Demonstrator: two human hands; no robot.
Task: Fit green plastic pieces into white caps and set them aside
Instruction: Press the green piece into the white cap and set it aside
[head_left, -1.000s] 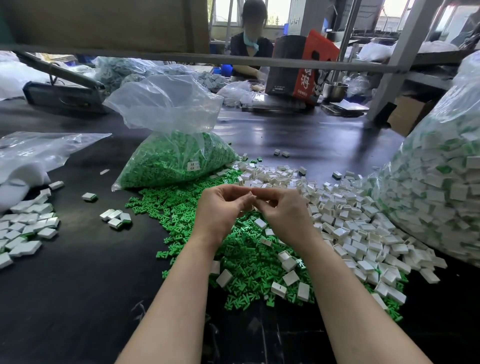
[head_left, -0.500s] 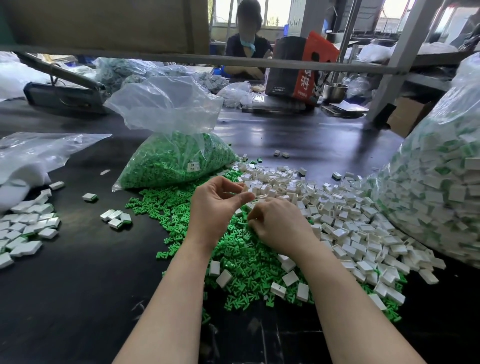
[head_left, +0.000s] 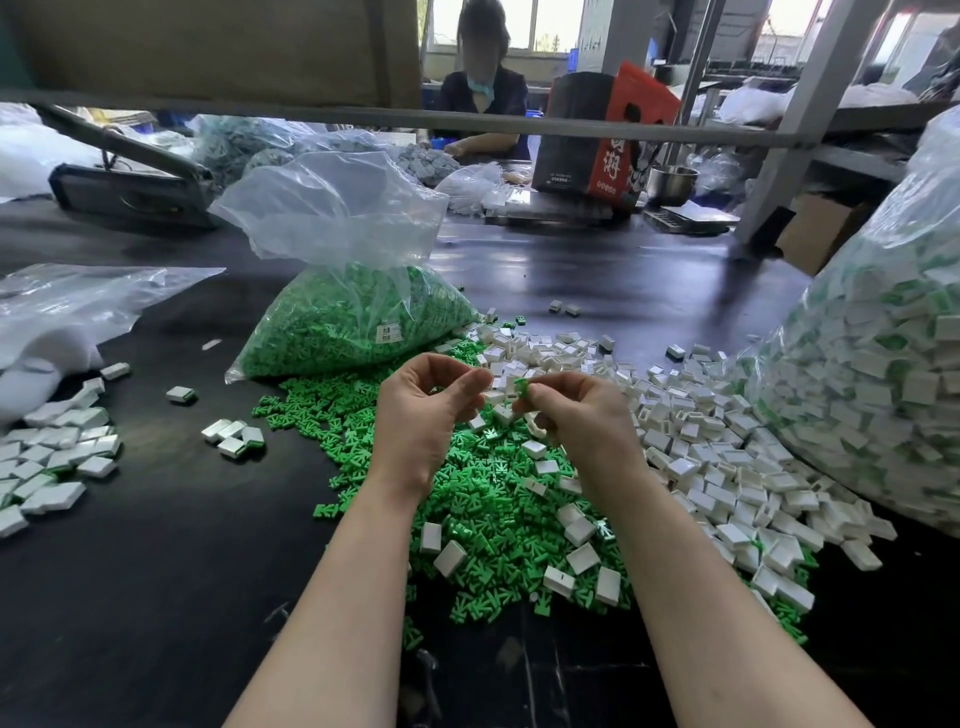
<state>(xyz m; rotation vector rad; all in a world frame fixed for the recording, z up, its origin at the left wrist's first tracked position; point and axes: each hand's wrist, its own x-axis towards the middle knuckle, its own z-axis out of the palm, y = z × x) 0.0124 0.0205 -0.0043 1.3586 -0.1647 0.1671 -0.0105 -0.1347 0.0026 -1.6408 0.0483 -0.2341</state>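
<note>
Right hand (head_left: 576, 415) pinches a green piece (head_left: 521, 387) at the fingertips, above the piles on the surface (head_left: 156, 571). Left hand (head_left: 423, 410) is curled; can't tell if it holds a cap. Piece looks light, stiff, small and easy to fumble; grip its edges.

A green piece (head_left: 521, 387) is pinched in the right hand (head_left: 582, 415); the left hand (head_left: 423, 410) is held curled just beside it, contents unclear; both raised over green pile (head_left: 488, 499) and white caps (head_left: 701, 441).
</note>
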